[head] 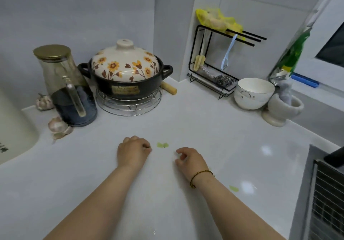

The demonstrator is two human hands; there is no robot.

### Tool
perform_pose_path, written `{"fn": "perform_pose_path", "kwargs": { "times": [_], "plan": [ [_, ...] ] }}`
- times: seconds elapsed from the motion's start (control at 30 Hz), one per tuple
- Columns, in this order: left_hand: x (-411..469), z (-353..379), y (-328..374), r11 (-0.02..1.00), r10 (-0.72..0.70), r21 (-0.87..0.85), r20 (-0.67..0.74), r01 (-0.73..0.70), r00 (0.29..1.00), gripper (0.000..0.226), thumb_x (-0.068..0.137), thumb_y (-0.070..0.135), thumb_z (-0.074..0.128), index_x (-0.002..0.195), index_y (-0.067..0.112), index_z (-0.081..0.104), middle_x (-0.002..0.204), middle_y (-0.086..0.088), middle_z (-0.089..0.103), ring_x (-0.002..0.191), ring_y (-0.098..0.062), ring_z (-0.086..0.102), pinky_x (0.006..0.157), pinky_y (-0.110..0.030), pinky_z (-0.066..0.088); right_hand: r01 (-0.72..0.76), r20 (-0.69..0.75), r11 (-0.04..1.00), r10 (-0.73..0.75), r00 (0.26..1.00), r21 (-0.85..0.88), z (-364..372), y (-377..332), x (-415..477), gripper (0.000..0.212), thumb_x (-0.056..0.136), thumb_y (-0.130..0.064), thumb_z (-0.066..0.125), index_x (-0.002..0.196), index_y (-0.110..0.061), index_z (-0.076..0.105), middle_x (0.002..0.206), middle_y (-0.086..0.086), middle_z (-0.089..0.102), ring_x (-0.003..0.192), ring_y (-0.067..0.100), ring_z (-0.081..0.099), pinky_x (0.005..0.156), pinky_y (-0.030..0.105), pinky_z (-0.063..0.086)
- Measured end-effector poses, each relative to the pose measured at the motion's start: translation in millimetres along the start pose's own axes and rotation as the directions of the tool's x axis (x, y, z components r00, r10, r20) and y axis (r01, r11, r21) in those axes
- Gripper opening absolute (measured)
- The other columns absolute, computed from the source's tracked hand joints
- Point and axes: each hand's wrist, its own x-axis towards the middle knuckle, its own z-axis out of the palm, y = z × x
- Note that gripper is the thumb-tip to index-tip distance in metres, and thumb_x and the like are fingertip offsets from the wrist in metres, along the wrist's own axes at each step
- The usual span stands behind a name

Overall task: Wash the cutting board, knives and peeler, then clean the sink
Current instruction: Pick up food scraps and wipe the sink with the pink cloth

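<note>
Both of my hands rest on the white counter [186, 120]. My left hand [133, 151] has its fingers curled tight, and a small dark scrap shows at its fingertips. My right hand [189, 158], with a beaded bracelet on the wrist, has loosely curled fingers that hold nothing. Two pale green scraps [162, 144] lie between the hands, and another green scrap [234, 188] lies by my right forearm. A light blue peeler [228, 53] hangs on the black wire rack [197, 53] in the back corner. The sink [325, 193], with a wire grid in it, shows at the lower right edge. No cutting board or knife is clearly in view.
A flowered clay pot [126, 72] stands on a wire trivet at the back. Left of it are a glass jug [65, 83] and garlic bulbs [57, 125]. A white bowl [254, 93], a stone mortar [283, 109] and a steel scrubber [224, 80] sit at the right.
</note>
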Motion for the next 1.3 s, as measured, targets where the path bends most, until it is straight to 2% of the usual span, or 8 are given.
{"fn": "perform_pose_path", "kwargs": {
  "times": [0.13,0.3,0.43,0.7,0.9,1.03,1.17,1.3],
  "plan": [
    [-1,-4,-3,0.903,-0.116,-0.420,-0.028,0.093,0.993,0.011,0.086,0.011,0.058,0.081,0.011,0.067,0.092,0.000,0.063,0.091,-0.018,0.052,0.069,-0.016,0.036,0.063,0.037,0.997,-0.061,0.997,-0.035,2,-17,15,0.035,0.090,-0.017,0.050,0.125,-0.017,0.051,0.108,-0.002,0.044,0.106,0.015,0.048,0.093,0.018,0.034],
    [-17,-23,-7,0.014,-0.358,-0.941,0.311,0.338,0.880,0.023,0.091,-0.003,0.046,0.071,0.005,0.057,0.065,-0.007,0.065,0.063,-0.016,0.064,0.054,-0.015,0.054,0.139,0.076,0.983,-0.131,0.988,-0.117,7,-36,35,0.039,0.091,-0.016,0.048,0.130,-0.017,0.046,0.132,0.005,0.039,0.122,0.019,0.040,0.098,0.021,0.032],
    [-22,-33,-16,-0.332,-0.294,-0.870,0.463,0.365,0.836,0.026,0.091,-0.011,0.034,0.080,0.001,0.054,0.072,-0.013,0.065,0.068,-0.018,0.064,0.049,-0.018,0.054,0.191,0.121,0.912,-0.157,0.980,-0.364,12,-47,48,0.033,0.092,-0.009,0.040,0.122,-0.009,0.052,0.122,0.012,0.047,0.115,0.026,0.043,0.090,0.029,0.041],
    [-20,-31,-18,-0.550,-0.206,-0.760,0.526,0.347,0.825,0.030,0.090,-0.002,0.027,0.087,-0.002,0.057,0.064,-0.013,0.070,0.085,-0.024,0.059,0.052,-0.028,0.056,0.263,0.245,0.819,-0.156,0.957,-0.510,13,-58,60,0.027,0.087,0.001,0.037,0.111,-0.002,0.050,0.112,0.014,0.051,0.084,0.022,0.039,0.079,0.030,0.041],
    [-16,-24,-16,-0.572,-0.206,-0.752,0.518,0.328,0.830,0.036,0.098,0.022,0.033,0.088,-0.001,0.058,0.075,-0.015,0.070,0.086,-0.023,0.059,0.051,-0.029,0.055,0.253,0.272,0.878,-0.148,0.951,-0.407,9,-56,63,0.015,0.084,0.002,0.040,0.085,-0.013,0.039,0.094,0.005,0.041,0.085,0.019,0.040,0.076,0.027,0.038],
    [-16,-15,-11,-0.556,-0.222,-0.759,0.528,0.339,0.820,0.035,0.099,0.019,0.031,0.087,0.000,0.057,0.093,-0.014,0.061,0.085,-0.023,0.058,0.057,-0.027,0.056,0.170,0.113,0.985,-0.165,0.980,-0.034,5,-38,58,0.034,0.078,0.006,0.045,0.060,-0.023,0.037,0.070,-0.004,0.045,0.069,0.014,0.044,0.057,0.010,0.035],
    [-16,-13,1,-0.553,-0.219,-0.753,0.545,0.357,0.810,0.035,0.100,0.018,0.029,0.087,-0.001,0.056,0.110,-0.017,0.055,0.104,-0.027,0.052,0.090,-0.036,0.041,0.085,-0.037,0.896,-0.077,0.996,0.435,-2,-33,44,0.035,0.077,0.010,0.053,0.060,-0.019,0.044,0.061,-0.005,0.045,0.055,0.006,0.042,0.054,0.006,0.037],
    [-19,-5,17,-0.571,-0.139,-0.711,0.576,0.410,0.805,0.041,0.101,0.024,0.026,0.104,-0.005,0.055,0.099,-0.017,0.062,0.092,-0.026,0.060,0.086,-0.034,0.046,0.184,-0.005,0.833,-0.212,0.977,0.522,3,-55,25,0.034,0.077,0.007,0.061,0.060,-0.019,0.048,0.057,-0.007,0.048,0.046,-0.004,0.047,0.057,0.009,0.040]
  ]
}}
